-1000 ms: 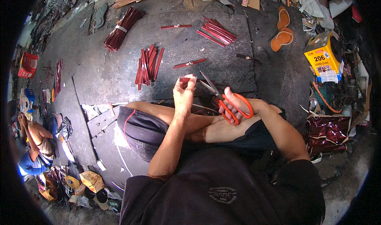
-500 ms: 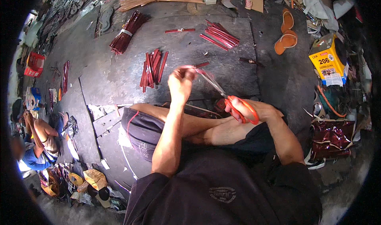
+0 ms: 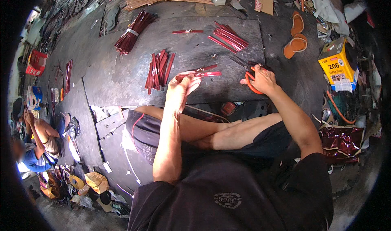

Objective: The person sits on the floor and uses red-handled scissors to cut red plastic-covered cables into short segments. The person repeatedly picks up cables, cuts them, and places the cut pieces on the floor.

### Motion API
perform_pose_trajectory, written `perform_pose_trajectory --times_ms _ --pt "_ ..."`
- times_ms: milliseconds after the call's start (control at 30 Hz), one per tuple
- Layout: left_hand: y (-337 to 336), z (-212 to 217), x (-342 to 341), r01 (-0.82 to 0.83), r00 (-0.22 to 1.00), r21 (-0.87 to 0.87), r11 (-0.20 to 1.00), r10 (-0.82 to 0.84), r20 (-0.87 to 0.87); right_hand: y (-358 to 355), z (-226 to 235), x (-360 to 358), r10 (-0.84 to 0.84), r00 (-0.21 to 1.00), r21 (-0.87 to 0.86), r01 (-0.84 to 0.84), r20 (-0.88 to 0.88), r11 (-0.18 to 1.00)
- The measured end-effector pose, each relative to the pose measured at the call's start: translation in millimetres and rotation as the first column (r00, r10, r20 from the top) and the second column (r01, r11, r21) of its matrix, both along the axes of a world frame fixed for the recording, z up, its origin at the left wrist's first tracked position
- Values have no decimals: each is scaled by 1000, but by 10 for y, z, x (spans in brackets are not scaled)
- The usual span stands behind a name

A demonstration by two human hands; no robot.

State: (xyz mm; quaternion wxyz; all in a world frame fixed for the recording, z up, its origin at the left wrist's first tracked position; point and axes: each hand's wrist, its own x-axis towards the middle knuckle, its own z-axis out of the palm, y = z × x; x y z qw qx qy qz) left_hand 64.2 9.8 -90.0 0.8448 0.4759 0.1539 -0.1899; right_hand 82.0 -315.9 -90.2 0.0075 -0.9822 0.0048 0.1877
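2 bare hands over the dark board [image 3: 118,78], well apart. Left hand [image 3: 181,89]: thumb and fingers pinch 1 glossy red strip [image 3: 212,74], free end sticking out to the right. Just beyond it, 1 buckled strip [image 3: 209,67], partly hidden; can't tell if they touch. Right hand [image 3: 262,79]: fingers wrapped on the handles of the orange-handled scissors [image 3: 253,85], blades aimed away and to the left, slightly blurred; can't tell if they touch the board. Loose strip pile [image 3: 160,70] sits just past the left hand, banded strip bundle [image 3: 134,33] farther out. Another strip pile [image 3: 229,37] lies beyond the scissors. 2 orange-brown sandals [image 3: 295,46] off to the right, near a yellow-and-blue box [image 3: 337,64].
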Motion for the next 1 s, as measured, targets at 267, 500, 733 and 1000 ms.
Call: perform_pose_trajectory --times_ms 267,500,733,1000 --pt "183 -119 -301 90 996 169 981 -86 -31 149 86 190 129 992 -35 -128 19 991" --pt "196 -119 -310 1 999 -41 999 -3 -44 706 -576 741 352 770 293 -558 533 777" --pt "230 89 -308 -47 999 -7 999 47 15 912 -701 849 218 830 374 -445 514 814" --pt "-24 427 -368 -77 990 80 994 67 122 1023 790 4 -153 969 916 -122 193 382"
